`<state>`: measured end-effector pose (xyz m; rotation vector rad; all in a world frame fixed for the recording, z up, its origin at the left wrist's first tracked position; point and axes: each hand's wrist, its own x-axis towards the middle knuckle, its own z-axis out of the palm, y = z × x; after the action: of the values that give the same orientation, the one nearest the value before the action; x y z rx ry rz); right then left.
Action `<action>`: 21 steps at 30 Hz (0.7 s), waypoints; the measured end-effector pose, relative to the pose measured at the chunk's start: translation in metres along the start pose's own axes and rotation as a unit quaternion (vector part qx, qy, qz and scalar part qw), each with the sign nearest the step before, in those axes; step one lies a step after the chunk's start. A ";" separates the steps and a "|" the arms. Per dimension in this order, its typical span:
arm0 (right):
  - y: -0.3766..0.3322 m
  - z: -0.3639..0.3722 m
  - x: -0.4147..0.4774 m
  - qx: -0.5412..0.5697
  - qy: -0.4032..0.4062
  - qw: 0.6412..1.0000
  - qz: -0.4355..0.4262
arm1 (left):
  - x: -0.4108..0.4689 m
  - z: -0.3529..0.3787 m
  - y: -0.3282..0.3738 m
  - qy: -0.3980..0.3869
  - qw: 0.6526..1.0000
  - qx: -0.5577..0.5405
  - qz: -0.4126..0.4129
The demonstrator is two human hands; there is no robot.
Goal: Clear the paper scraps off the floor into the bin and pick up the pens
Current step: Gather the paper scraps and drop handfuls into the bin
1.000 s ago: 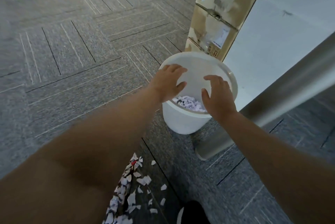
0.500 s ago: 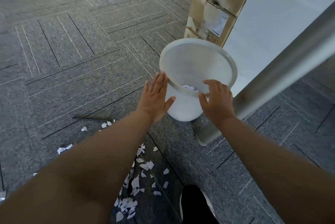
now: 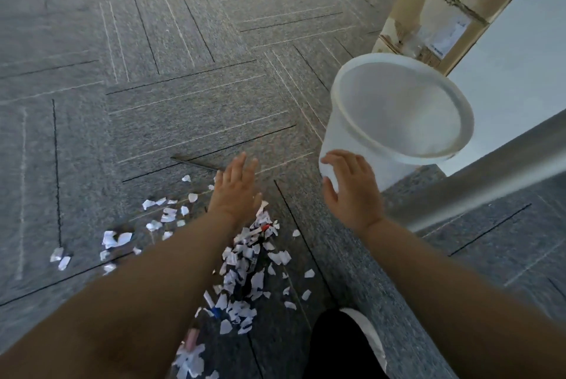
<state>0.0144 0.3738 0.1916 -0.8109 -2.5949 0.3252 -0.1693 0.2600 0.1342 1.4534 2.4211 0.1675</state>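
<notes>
The white bin (image 3: pixel 343 139) stands on the grey carpet at the right. My right hand (image 3: pixel 352 188) hovers in front of its near wall, fingers spread and holding nothing. My left hand (image 3: pixel 234 187) is open too, palm down over the far end of a pile of white paper scraps (image 3: pixel 242 271). A pen with a red tip (image 3: pixel 260 230) lies among the scraps. A blue-tipped pen (image 3: pixel 214 311) lies nearer me. A thin dark pen (image 3: pixel 196 162) rests on the carpet beyond my left hand. More scraps (image 3: pixel 116 239) are scattered to the left.
A slanted metal pole (image 3: pixel 477 179) crosses the right side beside the bin. A cardboard box (image 3: pixel 435 11) leans against the white wall (image 3: pixel 520 66) behind the bin. My black and white shoe (image 3: pixel 346 345) is at the bottom, next to the scraps.
Both hands have drawn back from over the bin toward me and down to the floor. The left hand has moved left, over the scraps. The view has tilted down.
</notes>
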 end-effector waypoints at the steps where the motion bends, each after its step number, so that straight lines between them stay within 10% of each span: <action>1: -0.005 0.014 -0.001 0.007 -0.024 1.000 -0.007 | -0.008 0.008 -0.012 -0.015 1.000 0.004 -0.017; 11: -0.033 0.175 0.014 0.039 -0.289 0.955 -0.050 | -0.073 0.077 -0.133 -0.087 0.974 0.009 -0.209; 21: -0.055 0.272 0.062 0.006 -0.293 0.956 0.013 | -0.080 0.077 -0.207 -0.101 0.935 -0.044 -0.336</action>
<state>-0.1786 0.3391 -0.0143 -0.8420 -3.1213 0.6774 -0.2837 0.0867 0.0248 0.5092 2.5371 -0.0319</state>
